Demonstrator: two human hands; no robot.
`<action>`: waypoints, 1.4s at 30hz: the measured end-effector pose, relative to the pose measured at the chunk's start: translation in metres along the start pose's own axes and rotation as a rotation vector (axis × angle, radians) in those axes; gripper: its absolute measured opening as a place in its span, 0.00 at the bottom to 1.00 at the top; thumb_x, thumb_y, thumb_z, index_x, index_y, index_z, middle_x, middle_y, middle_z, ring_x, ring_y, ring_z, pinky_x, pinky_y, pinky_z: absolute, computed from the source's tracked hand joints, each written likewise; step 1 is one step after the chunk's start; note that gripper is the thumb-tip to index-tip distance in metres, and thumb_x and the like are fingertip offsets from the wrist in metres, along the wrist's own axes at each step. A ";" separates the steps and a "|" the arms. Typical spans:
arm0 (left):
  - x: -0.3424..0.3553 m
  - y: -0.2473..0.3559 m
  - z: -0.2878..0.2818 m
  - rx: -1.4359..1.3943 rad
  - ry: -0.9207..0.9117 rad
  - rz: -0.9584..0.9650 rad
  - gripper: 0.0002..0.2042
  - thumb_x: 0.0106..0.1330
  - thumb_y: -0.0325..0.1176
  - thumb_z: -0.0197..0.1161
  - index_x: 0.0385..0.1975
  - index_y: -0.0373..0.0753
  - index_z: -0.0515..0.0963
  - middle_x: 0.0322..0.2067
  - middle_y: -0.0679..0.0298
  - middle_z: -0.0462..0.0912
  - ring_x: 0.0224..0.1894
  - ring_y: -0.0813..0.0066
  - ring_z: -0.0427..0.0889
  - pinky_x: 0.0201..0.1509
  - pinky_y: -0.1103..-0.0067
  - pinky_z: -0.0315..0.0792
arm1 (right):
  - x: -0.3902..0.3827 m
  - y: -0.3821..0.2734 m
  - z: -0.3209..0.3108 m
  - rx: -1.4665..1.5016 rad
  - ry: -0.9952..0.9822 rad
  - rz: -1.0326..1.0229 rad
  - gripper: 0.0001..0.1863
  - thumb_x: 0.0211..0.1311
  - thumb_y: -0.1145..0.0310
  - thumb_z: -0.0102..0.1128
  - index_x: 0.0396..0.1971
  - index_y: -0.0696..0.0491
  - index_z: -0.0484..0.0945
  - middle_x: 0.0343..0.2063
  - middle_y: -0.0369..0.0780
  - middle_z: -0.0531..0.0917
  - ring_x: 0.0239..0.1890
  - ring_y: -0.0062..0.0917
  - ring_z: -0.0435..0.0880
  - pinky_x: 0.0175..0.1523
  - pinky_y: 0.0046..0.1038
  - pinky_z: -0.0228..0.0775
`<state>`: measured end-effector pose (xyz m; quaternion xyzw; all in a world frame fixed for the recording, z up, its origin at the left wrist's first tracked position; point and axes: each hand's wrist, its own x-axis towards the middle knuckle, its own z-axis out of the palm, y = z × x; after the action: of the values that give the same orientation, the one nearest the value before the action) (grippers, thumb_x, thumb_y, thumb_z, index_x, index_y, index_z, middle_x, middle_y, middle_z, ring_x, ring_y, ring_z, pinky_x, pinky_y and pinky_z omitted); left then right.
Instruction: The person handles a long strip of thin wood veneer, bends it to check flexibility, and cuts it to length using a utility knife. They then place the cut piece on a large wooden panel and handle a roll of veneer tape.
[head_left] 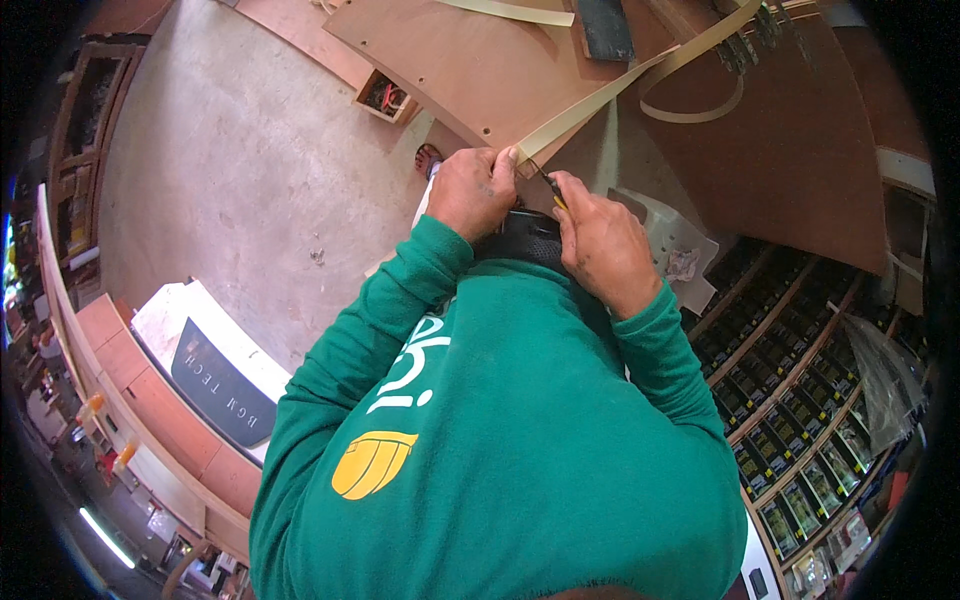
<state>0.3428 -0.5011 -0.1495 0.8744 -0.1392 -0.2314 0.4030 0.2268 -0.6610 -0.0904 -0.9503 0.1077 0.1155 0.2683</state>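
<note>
My left hand (470, 195) is closed at the near corner of a brown board (440, 75), its thumb pressing on the end of a pale edging strip (575, 118). The strip runs along the board's edge away to the upper right. In my right hand (608, 240) is a utility knife (551, 187) with a black and yellow handle, its tip beside the strip's end and close to my left thumb. Whether the blade touches the strip, I cannot tell. My left fingers are partly hidden under the corner.
A strip curls in a loop (700, 118) at the upper right, over a large brown panel (800, 130). Beyond the board's left edge sits a small wooden box (387, 97) of odds and ends. Racks of small packages (800, 400) fill the right side. A clear plastic container (680, 240) stands nearby.
</note>
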 end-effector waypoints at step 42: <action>-0.030 0.049 -0.148 -0.453 -0.234 0.240 0.22 0.87 0.46 0.51 0.29 0.39 0.74 0.24 0.75 0.68 0.28 0.85 0.65 0.32 0.82 0.61 | 0.098 -0.017 -0.089 0.617 0.378 -0.280 0.10 0.77 0.66 0.63 0.50 0.55 0.79 0.37 0.47 0.87 0.42 0.39 0.91 0.49 0.36 0.80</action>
<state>0.3910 -0.4246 -0.0193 0.7067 -0.2322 -0.3068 0.5937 0.3390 -0.7079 -0.0356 -0.8349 0.0544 -0.1372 0.5303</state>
